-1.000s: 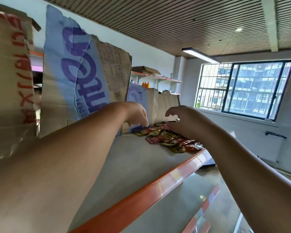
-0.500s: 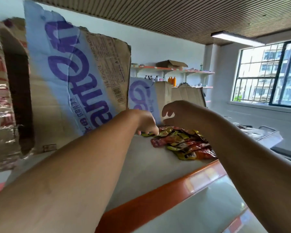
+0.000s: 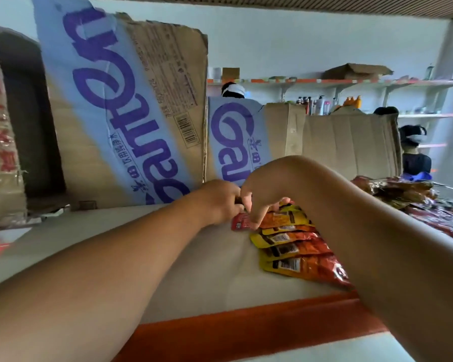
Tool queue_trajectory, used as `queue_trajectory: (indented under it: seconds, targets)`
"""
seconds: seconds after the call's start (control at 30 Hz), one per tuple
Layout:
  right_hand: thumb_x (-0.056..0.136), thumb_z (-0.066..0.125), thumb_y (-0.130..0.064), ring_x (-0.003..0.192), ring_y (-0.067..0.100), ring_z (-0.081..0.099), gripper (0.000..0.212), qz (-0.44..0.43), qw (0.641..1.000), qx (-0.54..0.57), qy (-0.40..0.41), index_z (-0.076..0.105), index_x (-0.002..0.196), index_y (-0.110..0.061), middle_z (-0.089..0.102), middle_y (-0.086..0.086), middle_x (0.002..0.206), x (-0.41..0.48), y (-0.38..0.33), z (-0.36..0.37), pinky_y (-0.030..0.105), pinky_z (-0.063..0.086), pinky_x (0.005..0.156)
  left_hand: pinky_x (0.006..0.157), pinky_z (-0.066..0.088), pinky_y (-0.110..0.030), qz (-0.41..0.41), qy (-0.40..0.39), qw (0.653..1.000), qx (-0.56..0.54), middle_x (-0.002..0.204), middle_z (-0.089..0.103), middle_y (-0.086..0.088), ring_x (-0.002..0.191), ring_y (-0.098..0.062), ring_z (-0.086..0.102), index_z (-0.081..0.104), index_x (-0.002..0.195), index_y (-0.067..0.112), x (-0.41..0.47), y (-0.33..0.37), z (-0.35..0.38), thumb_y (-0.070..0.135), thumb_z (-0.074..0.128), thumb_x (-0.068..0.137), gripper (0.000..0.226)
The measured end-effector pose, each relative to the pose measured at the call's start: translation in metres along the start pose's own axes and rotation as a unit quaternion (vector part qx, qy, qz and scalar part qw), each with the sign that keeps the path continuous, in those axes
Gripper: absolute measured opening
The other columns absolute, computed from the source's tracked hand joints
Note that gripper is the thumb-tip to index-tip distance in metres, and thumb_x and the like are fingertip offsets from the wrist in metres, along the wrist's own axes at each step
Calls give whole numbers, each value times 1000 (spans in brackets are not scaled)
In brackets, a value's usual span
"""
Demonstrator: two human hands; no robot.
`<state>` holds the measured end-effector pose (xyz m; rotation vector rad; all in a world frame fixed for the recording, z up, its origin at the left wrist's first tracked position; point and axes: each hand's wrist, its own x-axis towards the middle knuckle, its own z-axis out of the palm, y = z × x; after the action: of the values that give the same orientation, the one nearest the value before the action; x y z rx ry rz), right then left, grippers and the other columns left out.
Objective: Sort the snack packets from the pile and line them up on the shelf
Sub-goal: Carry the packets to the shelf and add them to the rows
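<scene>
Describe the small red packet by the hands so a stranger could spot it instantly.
Find the pale shelf with the orange front edge, then the overlapping row of yellow-and-orange packets on it. The red packet lies at that row's far left end, where the left hand and right hand meet. It alone is all red, partly covered by the hands.

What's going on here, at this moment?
A person is lining up snack packets on a shelf. The left hand and right hand meet at a small red packet at the far end of an overlapping row of yellow-orange packets. The right hand's fingers curl onto it; the left hand's grip is hidden. The unsorted pile lies to the right.
</scene>
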<state>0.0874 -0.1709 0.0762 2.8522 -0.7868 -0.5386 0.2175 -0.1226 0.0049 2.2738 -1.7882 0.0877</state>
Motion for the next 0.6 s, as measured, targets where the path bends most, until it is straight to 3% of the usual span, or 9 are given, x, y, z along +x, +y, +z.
queue_trajectory:
  seconds: [0.1,0.2,0.27,0.37,0.43,0.6]
  targets:
    - [86,74,-50,102,19,59,49,-16,999,-19,28,65,125,-23,64,-3,117,6,3,13,31,42,79,53,28,-15,11,3,999,47,69,49,13,63,-4,45,50,67,31,-3,8,-8,24,58,100,34]
    - [85,72,-43,88,19,60,26,-31,998,12,49,68,102,-23,65,-3,97,10,5,20,31,44,73,51,29,-14,10,2,997,75,63,45,16,59,-4,43,46,62,32,-5,16,-16,18,55,101,42]
    - [87,67,-38,76,18,57,17,-40,996,27,79,65,86,-22,61,-2,83,11,6,22,30,43,66,53,28,-16,10,6,998,57,61,48,13,59,-4,44,48,64,28,-7,15,-22,14,53,100,38]
    - [98,52,-35,71,15,52,22,-70,987,27,142,59,87,-17,57,0,82,5,9,20,26,37,59,61,38,-27,14,67,997,31,71,59,9,70,-6,53,51,77,23,-7,4,-37,17,48,102,27]
    - [101,48,-25,69,16,51,20,-90,976,50,194,59,86,-18,54,1,78,4,13,18,27,34,56,67,44,-33,7,140,990,2,81,61,6,80,-16,57,55,84,26,-7,-5,-48,23,48,104,21]
    - [97,55,-21,79,14,58,22,-119,922,204,307,73,109,-19,64,-3,92,11,23,19,31,44,64,65,40,-27,-27,203,975,-84,86,62,8,79,-8,56,63,90,24,-15,-22,-72,24,51,106,19]
